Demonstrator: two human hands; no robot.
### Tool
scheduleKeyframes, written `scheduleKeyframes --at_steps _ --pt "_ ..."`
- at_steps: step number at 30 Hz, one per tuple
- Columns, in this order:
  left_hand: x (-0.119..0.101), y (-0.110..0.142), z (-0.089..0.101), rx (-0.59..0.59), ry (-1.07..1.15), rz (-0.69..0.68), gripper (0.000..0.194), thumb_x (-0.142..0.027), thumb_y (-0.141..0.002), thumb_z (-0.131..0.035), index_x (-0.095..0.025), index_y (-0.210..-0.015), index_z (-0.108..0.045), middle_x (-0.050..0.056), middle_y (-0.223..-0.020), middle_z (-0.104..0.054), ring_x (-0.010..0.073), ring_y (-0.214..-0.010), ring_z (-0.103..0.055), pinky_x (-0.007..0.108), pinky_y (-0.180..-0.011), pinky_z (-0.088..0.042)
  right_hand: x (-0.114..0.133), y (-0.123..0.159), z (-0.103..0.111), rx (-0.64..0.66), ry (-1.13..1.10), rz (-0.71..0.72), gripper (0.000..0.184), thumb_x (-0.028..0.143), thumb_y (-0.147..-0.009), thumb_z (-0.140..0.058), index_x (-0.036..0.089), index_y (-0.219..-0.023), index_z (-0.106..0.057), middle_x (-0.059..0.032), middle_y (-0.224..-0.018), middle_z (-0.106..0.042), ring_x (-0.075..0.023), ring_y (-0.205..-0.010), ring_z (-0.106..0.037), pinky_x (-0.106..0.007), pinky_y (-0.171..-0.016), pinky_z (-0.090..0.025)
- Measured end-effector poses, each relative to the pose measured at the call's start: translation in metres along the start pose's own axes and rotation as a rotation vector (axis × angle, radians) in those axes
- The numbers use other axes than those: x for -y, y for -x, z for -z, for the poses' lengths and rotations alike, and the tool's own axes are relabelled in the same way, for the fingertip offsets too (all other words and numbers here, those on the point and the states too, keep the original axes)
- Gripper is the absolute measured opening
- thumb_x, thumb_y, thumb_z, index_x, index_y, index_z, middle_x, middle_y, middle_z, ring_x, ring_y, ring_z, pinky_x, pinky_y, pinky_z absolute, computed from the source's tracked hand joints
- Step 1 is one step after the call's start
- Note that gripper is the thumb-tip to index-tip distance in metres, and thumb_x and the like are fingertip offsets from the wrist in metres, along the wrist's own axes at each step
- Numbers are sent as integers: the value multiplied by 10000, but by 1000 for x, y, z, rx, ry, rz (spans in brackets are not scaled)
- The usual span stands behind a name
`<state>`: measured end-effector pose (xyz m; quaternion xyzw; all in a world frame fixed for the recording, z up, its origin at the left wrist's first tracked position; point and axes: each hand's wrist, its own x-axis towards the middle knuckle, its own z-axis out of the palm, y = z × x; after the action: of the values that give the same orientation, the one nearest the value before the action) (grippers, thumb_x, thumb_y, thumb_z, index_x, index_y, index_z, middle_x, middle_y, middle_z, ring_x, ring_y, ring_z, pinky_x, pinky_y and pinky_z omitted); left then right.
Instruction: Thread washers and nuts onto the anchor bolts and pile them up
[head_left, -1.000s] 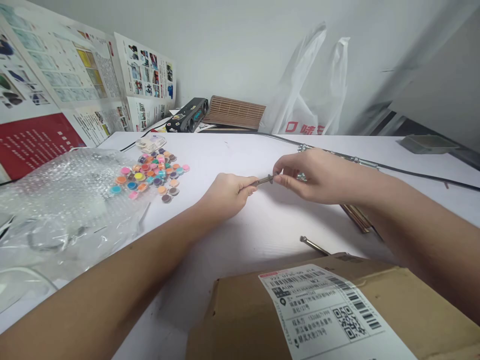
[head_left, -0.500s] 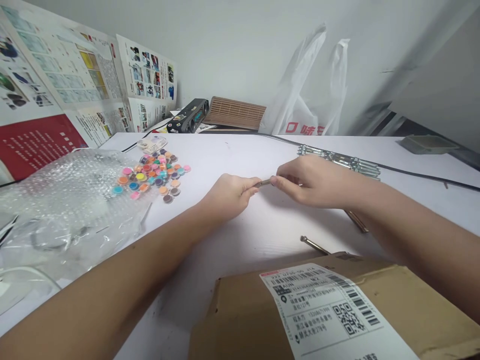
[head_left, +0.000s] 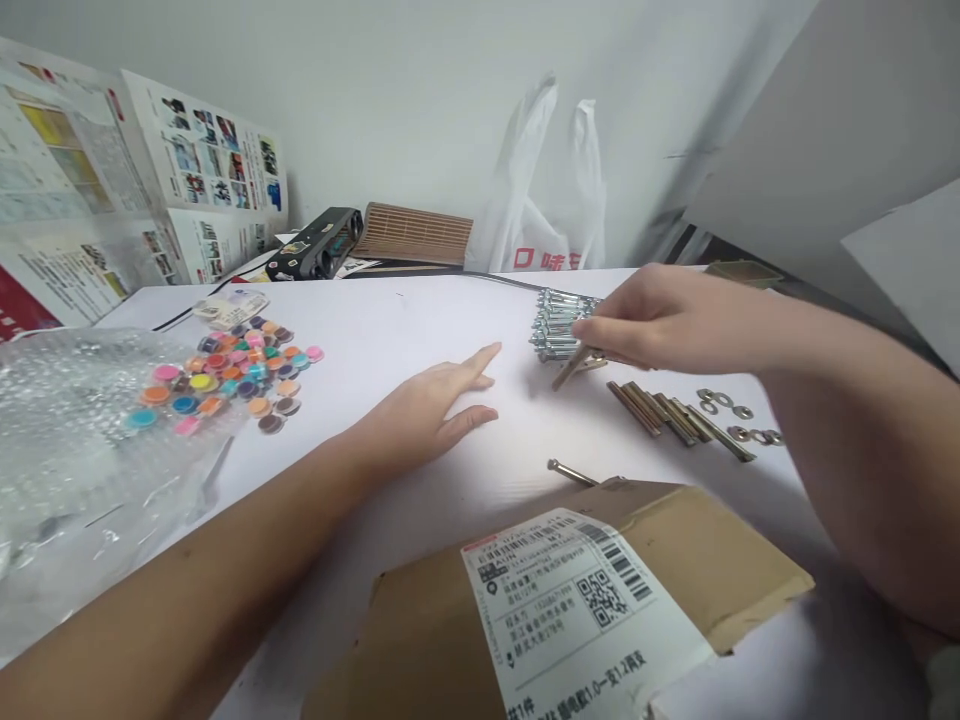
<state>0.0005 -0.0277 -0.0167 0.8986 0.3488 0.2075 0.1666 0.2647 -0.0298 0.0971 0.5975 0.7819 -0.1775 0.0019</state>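
Note:
My right hand (head_left: 660, 320) pinches a brass-coloured metal tube (head_left: 571, 368) between thumb and fingers, its lower end tilted down to the left close to the white table. Just behind it lies a bundle of silver bolts (head_left: 559, 322), partly hidden by the hand. Several brass-coloured tubes (head_left: 637, 408) lie in a row below my right wrist, with loose washers and nuts (head_left: 741, 412) to their right. My left hand (head_left: 427, 410) is open over the table, holding nothing, its index finger stretched toward the bolts. A single bolt-like rod (head_left: 571, 471) pokes out from behind the cardboard box.
The cardboard box (head_left: 405, 620) with a shipping label fills the front. Bubble wrap (head_left: 112, 440) and small colourful paint pots (head_left: 225, 370) occupy the left. A white plastic bag (head_left: 540, 190), a bamboo mat (head_left: 416, 232) and a black device (head_left: 315, 243) stand at the back.
My left hand has let go of the slim metal piece and opened. My right hand has moved right, away from it, carrying a tube near the bolts. The view has turned right, showing tubes and washers.

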Motion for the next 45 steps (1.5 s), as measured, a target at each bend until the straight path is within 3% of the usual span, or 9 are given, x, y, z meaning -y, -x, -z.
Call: scheduleKeyframes --at_steps 5,10,15,22,27,32,38,42,45 --pt "0 0 -1 -25 8 39 499 -388 -954 -446 -172 -1403 -431 25 -1082 -707 190 -1080 -614 331 -966 -443 -35 -7 1 -11 226 -148 499 595 -853 -456 188 -564 -442 -22 -532 -443 -118 -458 -359 -308 -479 -279" --pt "4 0 -6 -117 -30 49 330 -349 -936 -486 -188 -1189 -624 27 -1106 -702 171 -1023 -642 294 -926 -465 -28 -23 -29 -36 433 -101 483 617 -791 -505 193 -560 -535 -50 -559 -545 -144 -471 -432 -313 -491 -272" --pt "6 -1 -8 -134 -22 52 244 -301 -921 -510 -201 -1071 -676 -5 -1058 -715 146 -985 -651 273 -906 -471 -28 -32 -55 -44 396 -68 510 655 -774 -506 195 -554 -518 -54 -599 -582 -157 -504 -458 -301 -478 -263" --pt "4 -1 -7 -148 9 39 222 -256 -914 -508 -201 -1039 -682 -15 -1039 -717 135 -972 -651 262 -897 -469 -44 8 -38 -107 254 -123 631 721 -858 -327 198 -565 -524 -26 -479 -502 -132 -438 -403 -302 -481 -266" --pt "5 -1 -8 -125 -15 35 213 -260 -906 -514 -204 -1021 -684 -14 -1032 -714 141 -963 -642 272 -885 -465 -22 39 -57 110 85 40 523 661 -854 -427 202 -629 -538 -11 -536 -535 -122 -475 -403 -281 -474 -271" --pt "6 -1 -7 -99 -27 -2 222 -266 -896 -519 -193 -1037 -675 1 -1002 -705 148 -948 -629 282 -877 -462 -12 30 -76 304 -28 118 481 663 -800 -529 204 -659 -556 4 -571 -555 -119 -511 -417 -260 -473 -284" --pt "-3 -1 -9 -74 -28 -53 245 -290 -912 -501 -179 -1070 -651 22 -998 -699 167 -954 -611 315 -889 -463 -15 12 -61 549 -124 278 232 371 -830 -568 199 -677 -588 33 -597 -576 -99 -518 -448 -235 -499 -335" --pt "-22 -4 -16 -28 -24 -96 395 -383 -921 -502 -142 -1227 -565 76 -1154 -659 212 -1063 -578 362 -953 -447 -10 -10 -46 521 -200 335 205 270 -806 -556 183 -622 -573 36 -548 -538 -99 -513 -448 -237 -500 -349" --pt "-31 -6 -20 -56 -30 -145 447 -385 -921 -504 -141 -1295 -501 99 -1253 -609 233 -1130 -547 385 -1000 -422 1 -33 -37 536 -248 370 212 319 -821 -570 194 -665 -639 15 -586 -598 -116 -544 -517 -254 -540 -403"
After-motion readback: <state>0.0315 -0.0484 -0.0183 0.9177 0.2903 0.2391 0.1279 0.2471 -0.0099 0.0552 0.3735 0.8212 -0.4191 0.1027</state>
